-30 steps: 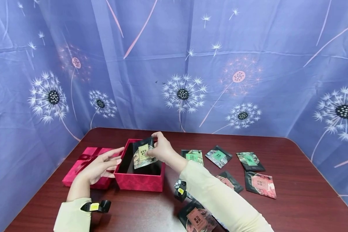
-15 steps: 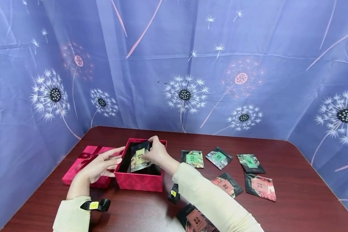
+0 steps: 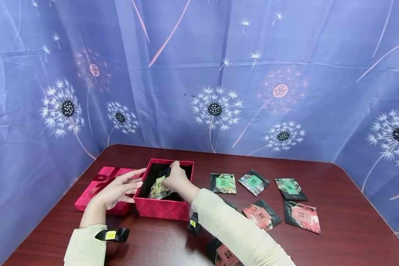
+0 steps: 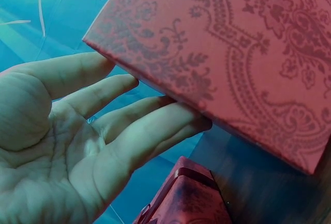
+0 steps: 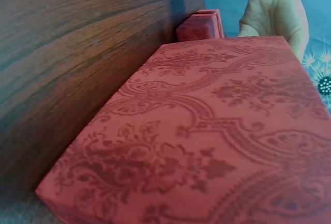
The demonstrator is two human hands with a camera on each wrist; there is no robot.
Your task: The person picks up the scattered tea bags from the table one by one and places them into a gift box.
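A red patterned gift box (image 3: 161, 209) stands without its lid on the table, its inside black. Down in it is a dark tea sachet (image 3: 157, 188) with a pale yellow label, tilted. My right hand (image 3: 179, 181) pinches this sachet by its right side, fingertips partly hidden. My left hand (image 3: 116, 192) touches the box's left wall with its fingers fairly straight. In the left wrist view, the fingers of the left hand (image 4: 77, 146) rest along the edge of the box (image 4: 222, 53). The right wrist view shows mostly the box's outer wall (image 5: 207, 120); the right hand is outside it.
The box's lid (image 3: 85, 197), tied with a dark red ribbon, lies left of the box, partly behind my left hand. Right of the box, sachets with green labels (image 3: 223, 183) and with red labels (image 3: 262, 215) are spread about. My right sleeve (image 3: 232, 229) covers part of some.
My right hand has lowered the yellow-labelled sachet from above the box's opening down into it, moving slightly left. The left hand keeps its place on the box wall. The head view has shifted slightly.
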